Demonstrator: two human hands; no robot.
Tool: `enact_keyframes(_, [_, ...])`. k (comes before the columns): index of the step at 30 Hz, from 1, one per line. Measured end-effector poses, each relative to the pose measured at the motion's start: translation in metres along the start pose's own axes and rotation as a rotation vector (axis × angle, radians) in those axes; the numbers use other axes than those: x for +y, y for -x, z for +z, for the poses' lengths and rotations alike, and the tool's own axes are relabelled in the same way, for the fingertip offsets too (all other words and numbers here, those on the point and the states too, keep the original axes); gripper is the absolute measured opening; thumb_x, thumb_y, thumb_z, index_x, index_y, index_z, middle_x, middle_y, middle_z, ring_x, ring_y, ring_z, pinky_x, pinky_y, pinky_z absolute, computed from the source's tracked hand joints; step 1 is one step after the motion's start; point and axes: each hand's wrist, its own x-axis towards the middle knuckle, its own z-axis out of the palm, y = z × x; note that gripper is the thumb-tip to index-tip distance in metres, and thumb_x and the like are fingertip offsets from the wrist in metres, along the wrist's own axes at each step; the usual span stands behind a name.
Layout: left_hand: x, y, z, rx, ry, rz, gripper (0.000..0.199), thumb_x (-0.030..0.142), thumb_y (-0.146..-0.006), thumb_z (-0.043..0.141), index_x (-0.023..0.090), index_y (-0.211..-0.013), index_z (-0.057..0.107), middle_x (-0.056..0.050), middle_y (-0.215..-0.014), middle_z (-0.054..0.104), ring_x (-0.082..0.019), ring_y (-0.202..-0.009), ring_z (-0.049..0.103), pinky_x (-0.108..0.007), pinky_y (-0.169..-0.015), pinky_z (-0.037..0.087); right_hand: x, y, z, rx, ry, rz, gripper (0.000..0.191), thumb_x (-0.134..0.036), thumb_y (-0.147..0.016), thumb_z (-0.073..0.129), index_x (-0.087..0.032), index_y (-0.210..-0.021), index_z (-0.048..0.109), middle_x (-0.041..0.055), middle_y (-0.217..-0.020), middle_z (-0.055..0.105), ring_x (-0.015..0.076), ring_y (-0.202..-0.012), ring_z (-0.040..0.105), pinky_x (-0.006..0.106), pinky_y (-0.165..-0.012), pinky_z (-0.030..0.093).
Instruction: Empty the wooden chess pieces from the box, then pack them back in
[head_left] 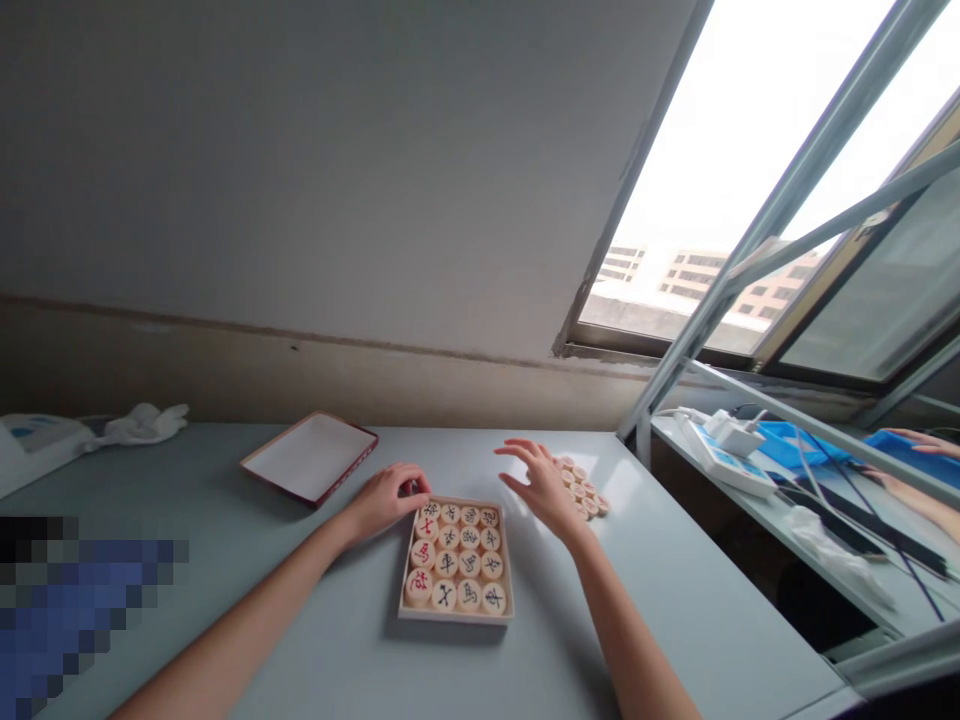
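A shallow white box (459,616) on the desk holds rows of round Chinese chess pieces (469,566), most with black characters and a few at the left with red ones. My left hand (391,494) is curled at the box's upper left corner, thumb and fingertips against its edge. To the right, my right hand (538,480) hovers with fingers spread and nothing visible in them. Just beyond it lies a cluster of loose chess pieces (588,492), partly hidden by the hand; their markings are too small to read.
An upturned box lid (309,455) with a white inside and dark red side lies at the back left. Farther left are a white device (45,440) and crumpled white plastic (146,424). A metal frame (701,310) borders the right, with another person's hand (926,442) behind it.
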Motion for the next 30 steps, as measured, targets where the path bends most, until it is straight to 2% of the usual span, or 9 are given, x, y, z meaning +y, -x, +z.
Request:
enact_keyframes(2, [-0.001, 0.000, 0.001, 0.007, 0.000, 0.005, 0.017, 0.029, -0.073, 0.047, 0.016, -0.069, 0.058, -0.002, -0.075, 0.058, -0.017, -0.077, 0.050, -0.024, -0.070, 0.036, -0.030, 0.003, 0.007, -0.125, -0.091, -0.214, 0.027, -0.023, -0.077, 0.055, -0.028, -0.104, 0.054, 0.0008, -0.112, 0.053, 0.0175, -0.102, 0.045, 0.033, -0.084, 0.032])
enact_keyframes(4, [-0.001, -0.001, 0.001, 0.011, -0.002, 0.006, 0.017, 0.028, -0.073, 0.047, 0.015, -0.068, 0.058, -0.003, -0.074, 0.058, -0.016, -0.076, 0.050, -0.024, -0.070, 0.036, -0.057, 0.008, 0.016, -0.222, -0.082, -0.365, 0.025, -0.022, -0.077, 0.056, -0.028, -0.101, 0.055, 0.0008, -0.107, 0.055, 0.0169, -0.096, 0.047, 0.032, -0.082, 0.032])
enact_keyframes(6, [-0.001, -0.001, 0.001, 0.015, -0.007, 0.004, 0.017, 0.026, -0.073, 0.046, 0.015, -0.068, 0.058, -0.003, -0.073, 0.058, -0.016, -0.076, 0.050, -0.024, -0.070, 0.036, -0.075, 0.014, 0.024, -0.246, -0.007, -0.406, 0.024, -0.018, -0.077, 0.055, -0.024, -0.100, 0.055, 0.0031, -0.103, 0.056, 0.0177, -0.092, 0.048, 0.033, -0.080, 0.032])
enact_keyframes(9, [0.001, -0.001, 0.000, 0.013, -0.010, 0.003, 0.017, 0.026, -0.072, 0.046, 0.015, -0.067, 0.058, -0.002, -0.073, 0.058, -0.016, -0.075, 0.050, -0.024, -0.070, 0.037, -0.082, 0.017, 0.028, -0.241, 0.046, -0.392, 0.022, -0.017, -0.079, 0.053, -0.021, -0.100, 0.054, 0.0049, -0.101, 0.057, 0.0178, -0.089, 0.048, 0.032, -0.078, 0.031])
enact_keyframes(13, [0.003, 0.000, -0.002, 0.001, 0.000, -0.003, 0.018, 0.029, -0.073, 0.047, 0.015, -0.070, 0.058, -0.002, -0.074, 0.059, -0.017, -0.076, 0.050, -0.025, -0.071, 0.037, -0.069, 0.011, 0.014, -0.185, 0.017, -0.340, 0.019, -0.026, -0.078, 0.056, -0.024, -0.097, 0.055, 0.0017, -0.096, 0.060, 0.0172, -0.087, 0.050, 0.032, -0.078, 0.029])
enact_keyframes(18, [0.003, 0.001, -0.002, -0.010, 0.013, -0.021, 0.019, 0.032, -0.073, 0.048, 0.016, -0.069, 0.058, -0.003, -0.076, 0.059, -0.017, -0.076, 0.050, -0.025, -0.069, 0.038, -0.026, 0.005, -0.012, -0.035, 0.116, -0.161, 0.013, -0.025, -0.077, 0.056, -0.024, -0.091, 0.054, 0.0003, -0.094, 0.060, 0.0173, -0.089, 0.050, 0.031, -0.076, 0.028])
enact_keyframes(24, [0.002, 0.000, -0.002, -0.016, 0.017, -0.013, 0.019, 0.032, -0.073, 0.049, 0.017, -0.069, 0.058, -0.003, -0.078, 0.060, -0.018, -0.079, 0.050, -0.025, -0.071, 0.037, 0.030, 0.009, -0.017, -0.100, 0.274, 0.048, 0.010, -0.018, -0.075, 0.054, -0.021, -0.084, 0.058, 0.0016, -0.089, 0.059, 0.0173, -0.087, 0.052, 0.030, -0.075, 0.028])
enact_keyframes(27, [0.002, 0.001, -0.002, -0.018, 0.009, -0.013, 0.019, 0.033, -0.073, 0.048, 0.017, -0.069, 0.058, -0.003, -0.078, 0.060, -0.018, -0.080, 0.050, -0.025, -0.072, 0.037, 0.035, 0.010, -0.015, -0.067, 0.289, 0.098, 0.016, -0.017, -0.076, 0.049, -0.023, -0.087, 0.059, 0.0020, -0.094, 0.058, 0.0169, -0.089, 0.050, 0.030, -0.076, 0.027])
enact_keyframes(30, [0.003, 0.001, -0.002, -0.015, 0.012, -0.020, 0.019, 0.033, -0.073, 0.048, 0.017, -0.069, 0.058, -0.003, -0.078, 0.060, -0.018, -0.078, 0.050, -0.025, -0.071, 0.037, 0.027, 0.010, -0.016, -0.074, 0.304, 0.074, 0.019, -0.017, -0.077, 0.045, -0.024, -0.086, 0.061, 0.0014, -0.092, 0.058, 0.0165, -0.088, 0.050, 0.030, -0.075, 0.025])
